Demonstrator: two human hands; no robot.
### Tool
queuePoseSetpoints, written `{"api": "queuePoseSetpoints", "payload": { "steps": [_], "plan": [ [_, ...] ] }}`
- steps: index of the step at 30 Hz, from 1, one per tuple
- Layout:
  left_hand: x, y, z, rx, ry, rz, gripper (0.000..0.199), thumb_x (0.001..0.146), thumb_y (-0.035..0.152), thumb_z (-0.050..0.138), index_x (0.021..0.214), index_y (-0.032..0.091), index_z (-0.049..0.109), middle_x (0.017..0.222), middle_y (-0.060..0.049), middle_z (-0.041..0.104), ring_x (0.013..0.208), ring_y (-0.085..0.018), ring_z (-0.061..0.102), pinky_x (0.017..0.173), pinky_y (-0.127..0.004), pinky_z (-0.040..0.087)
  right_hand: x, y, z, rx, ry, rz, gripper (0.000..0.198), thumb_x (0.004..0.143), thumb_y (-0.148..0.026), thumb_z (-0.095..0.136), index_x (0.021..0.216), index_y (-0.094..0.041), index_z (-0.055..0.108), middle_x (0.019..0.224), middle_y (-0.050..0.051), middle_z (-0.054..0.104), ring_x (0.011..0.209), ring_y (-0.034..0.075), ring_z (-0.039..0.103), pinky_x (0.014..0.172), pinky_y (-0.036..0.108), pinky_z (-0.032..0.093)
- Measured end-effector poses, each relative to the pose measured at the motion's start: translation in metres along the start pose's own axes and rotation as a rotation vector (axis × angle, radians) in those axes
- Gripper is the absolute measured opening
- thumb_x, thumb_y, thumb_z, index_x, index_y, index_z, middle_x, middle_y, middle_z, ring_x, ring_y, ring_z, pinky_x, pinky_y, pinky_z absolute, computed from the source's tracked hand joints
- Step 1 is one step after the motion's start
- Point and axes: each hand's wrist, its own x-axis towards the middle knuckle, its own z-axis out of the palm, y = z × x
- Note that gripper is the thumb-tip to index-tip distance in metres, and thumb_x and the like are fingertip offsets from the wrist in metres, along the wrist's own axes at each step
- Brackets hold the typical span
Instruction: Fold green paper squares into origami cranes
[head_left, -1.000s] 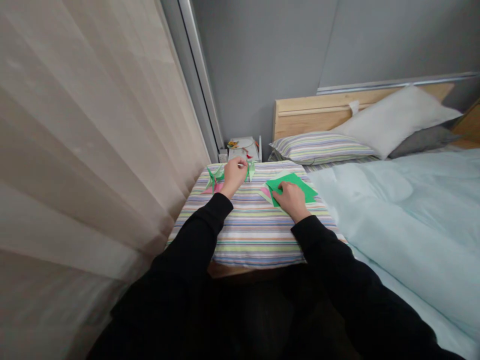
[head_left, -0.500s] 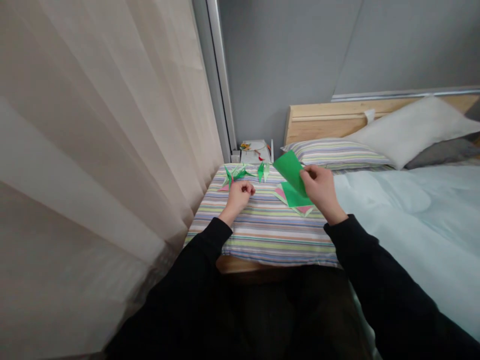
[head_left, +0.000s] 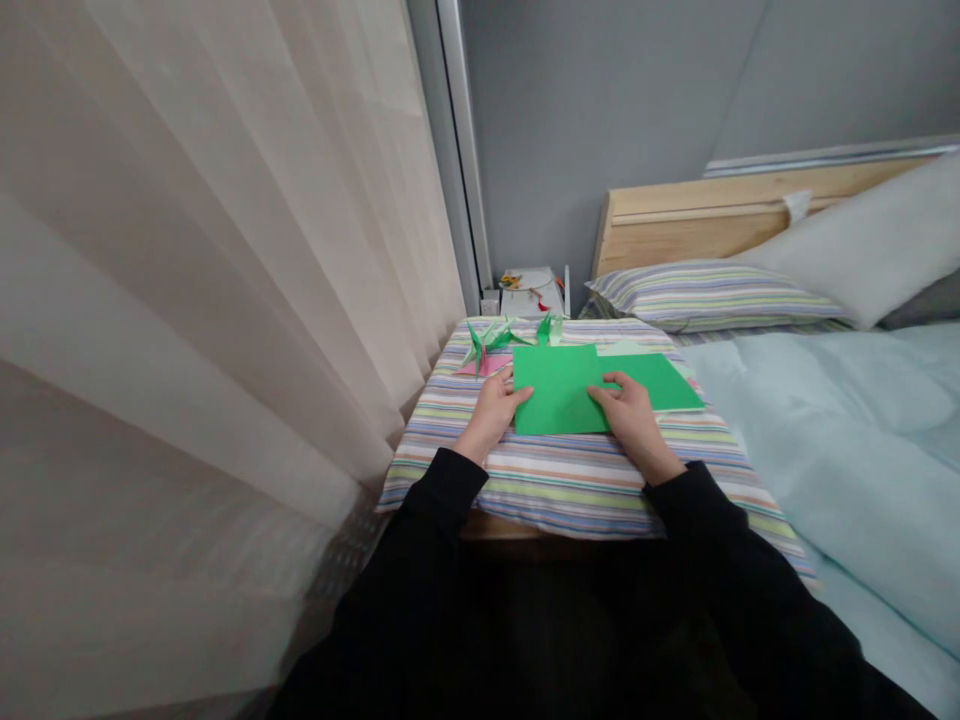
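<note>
A square sheet of green origami paper (head_left: 559, 390) is held up flat between both hands, over the striped cloth. My left hand (head_left: 491, 408) pinches its left edge, thumb on the front. At the right edge my right hand (head_left: 628, 412) grips it the same way. Behind my right hand lies a stack of green paper (head_left: 664, 378), with pale green and pink corners showing under it. Folded green paper cranes (head_left: 484, 343) stand beyond my left hand, near a piece of pink paper (head_left: 491, 366). Another folded green piece (head_left: 546, 329) is partly hidden behind the held sheet.
The striped cloth (head_left: 555, 490) covers a small table with a wooden front edge. A beige curtain (head_left: 300, 250) hangs close on the left. At the right is a bed with a pale blue quilt (head_left: 847, 430). A white stand (head_left: 531, 295) with small colourful items stands behind.
My right hand has brought the green sheet left and down from above the stack. My left hand has taken hold of its left edge. The view has shifted slightly.
</note>
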Motion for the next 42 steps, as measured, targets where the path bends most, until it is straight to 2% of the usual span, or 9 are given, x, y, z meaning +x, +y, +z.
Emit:
{"api": "queuePoseSetpoints", "payload": {
  "steps": [8, 14, 18, 21, 26, 30, 34, 38, 42],
  "plan": [
    [-0.004, -0.001, -0.003, -0.012, 0.003, 0.018, 0.049, 0.059, 0.034, 0.092, 0.101, 0.015, 0.076, 0.091, -0.009, 0.081, 0.084, -0.026, 0.076, 0.084, -0.039, 0.059, 0.002, -0.005, -0.002, 0.061, 0.024, 0.082, 0.069, 0.065, -0.056, 0.081, 0.114, -0.008, 0.069, 0.061, 0.001, 0.064, 0.061, 0.023, 0.062, 0.053, 0.031, 0.049],
    [-0.004, 0.002, -0.003, -0.004, 0.041, 0.023, 0.043, 0.064, 0.045, 0.090, 0.093, 0.015, 0.077, 0.083, -0.007, 0.080, 0.079, -0.024, 0.075, 0.077, -0.036, 0.060, -0.003, -0.009, 0.002, 0.260, -0.126, 0.053, 0.051, 0.066, -0.059, 0.082, 0.091, -0.015, 0.074, 0.066, 0.003, 0.071, 0.059, 0.021, 0.065, 0.054, 0.032, 0.053],
    [-0.006, 0.007, -0.001, -0.001, 0.031, 0.001, 0.044, 0.071, 0.055, 0.083, 0.090, 0.016, 0.077, 0.086, -0.008, 0.079, 0.087, -0.027, 0.075, 0.075, -0.037, 0.061, -0.002, -0.007, 0.000, 0.278, -0.066, 0.027, 0.047, 0.071, -0.061, 0.077, 0.083, -0.016, 0.074, 0.067, 0.003, 0.072, 0.065, 0.022, 0.067, 0.057, 0.033, 0.055],
    [-0.010, 0.011, 0.002, 0.025, -0.047, -0.052, 0.046, 0.066, 0.051, 0.088, 0.091, 0.015, 0.076, 0.087, -0.010, 0.079, 0.082, -0.029, 0.076, 0.069, -0.038, 0.062, 0.000, -0.005, -0.003, 0.264, 0.011, 0.003, 0.044, 0.076, -0.061, 0.072, 0.081, -0.017, 0.073, 0.065, 0.002, 0.069, 0.066, 0.022, 0.066, 0.057, 0.032, 0.053],
    [-0.010, 0.008, 0.003, 0.040, -0.010, -0.042, 0.039, 0.062, 0.039, 0.091, 0.087, 0.016, 0.073, 0.082, -0.006, 0.077, 0.068, -0.020, 0.072, 0.061, -0.030, 0.059, -0.001, -0.006, 0.000, 0.233, -0.020, -0.041, 0.039, 0.077, -0.054, 0.073, 0.082, -0.015, 0.073, 0.075, 0.005, 0.074, 0.071, 0.023, 0.067, 0.065, 0.034, 0.055],
    [-0.005, 0.003, -0.001, 0.064, 0.067, -0.038, 0.023, 0.069, 0.032, 0.082, 0.071, 0.017, 0.065, 0.053, 0.001, 0.063, 0.042, -0.010, 0.054, 0.040, -0.021, 0.039, -0.005, -0.012, 0.001, 0.192, -0.060, -0.093, 0.039, 0.076, -0.052, 0.075, 0.091, -0.015, 0.075, 0.091, 0.010, 0.079, 0.083, 0.026, 0.070, 0.081, 0.041, 0.057],
    [-0.003, 0.002, -0.005, 0.085, 0.077, -0.054, 0.027, 0.070, 0.026, 0.080, 0.058, 0.018, 0.057, 0.043, 0.004, 0.050, 0.035, -0.005, 0.039, 0.036, -0.020, 0.022, -0.010, -0.017, 0.000, 0.155, -0.115, -0.137, 0.043, 0.084, -0.053, 0.068, 0.105, -0.016, 0.075, 0.106, 0.013, 0.079, 0.102, 0.031, 0.071, 0.096, 0.047, 0.056],
    [-0.001, -0.001, -0.005, 0.069, 0.065, -0.047, 0.034, 0.075, 0.038, 0.080, 0.058, 0.017, 0.060, 0.047, 0.001, 0.055, 0.039, -0.007, 0.043, 0.040, -0.022, 0.029, -0.012, -0.019, 0.001, 0.082, -0.248, -0.283, 0.052, 0.096, -0.047, 0.053, 0.140, -0.021, 0.062, 0.137, 0.008, 0.069, 0.139, 0.029, 0.054, 0.122, 0.049, 0.035],
    [0.000, -0.003, -0.002, 0.013, 0.008, -0.042, 0.044, 0.073, 0.059, 0.080, 0.076, 0.016, 0.071, 0.068, -0.005, 0.071, 0.063, -0.017, 0.066, 0.058, -0.027, 0.051, -0.014, -0.023, 0.001, -0.017, -0.378, -0.400, 0.058, 0.101, -0.033, 0.043, 0.158, -0.024, 0.041, 0.162, 0.004, 0.045, 0.153, 0.022, 0.036, 0.129, 0.046, 0.021]
  ]
}}
